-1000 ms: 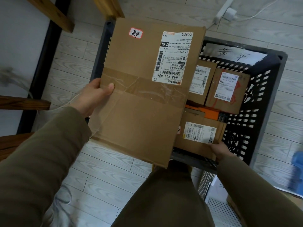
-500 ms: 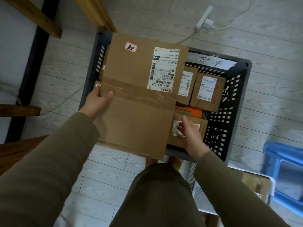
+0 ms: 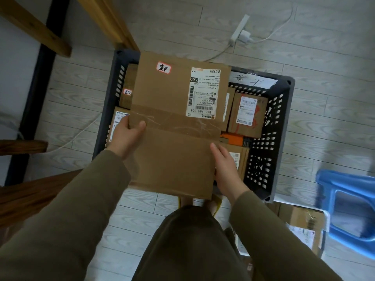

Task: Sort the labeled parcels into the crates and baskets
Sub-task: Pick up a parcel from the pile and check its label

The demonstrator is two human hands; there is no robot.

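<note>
The left hand (image 3: 126, 136) grasps the left edge of the flat parcel (image 3: 178, 138), with the thumb on top. The right hand (image 3: 225, 169) lies against the right edge; I cannot tell if it grasps. The parcel is above the black crate (image 3: 282, 142) and hides many smaller boxes (image 3: 247, 114) inside.

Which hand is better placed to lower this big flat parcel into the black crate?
Left, probably. The left hand grips the flat parcel mid-edge, thumb on top, above the black crate. The right hand only touches its near right edge with straight fingers.
</note>
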